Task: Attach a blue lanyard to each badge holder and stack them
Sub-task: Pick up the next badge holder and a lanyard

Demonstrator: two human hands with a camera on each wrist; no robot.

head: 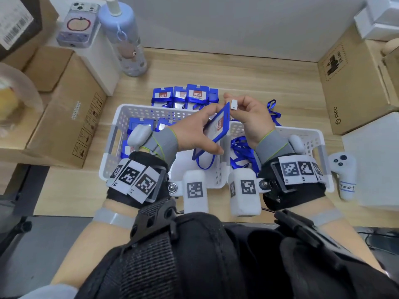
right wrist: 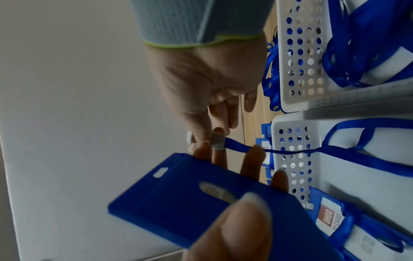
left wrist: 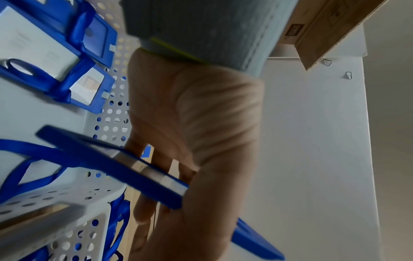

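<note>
My left hand (head: 194,134) grips a blue badge holder (head: 218,126) by its long edges, tilted above the baskets. In the right wrist view its plain back (right wrist: 201,194) faces the camera, slot at the top. My right hand (head: 246,113) pinches the white clip (head: 234,104) of a blue lanyard (right wrist: 236,148) just beside the holder's top end. The lanyard's loop (head: 203,162) hangs down into the left basket. Finished holders with lanyards (head: 185,96) lie stacked on the table behind the baskets.
Two white perforated baskets stand side by side: the left basket (head: 116,126) has badge holders, the right basket (head: 311,134) loose lanyards. A bottle (head: 127,39), a phone (head: 78,24), cardboard boxes (head: 71,117) (head: 354,83) and a white controller (head: 345,175) ring the work area.
</note>
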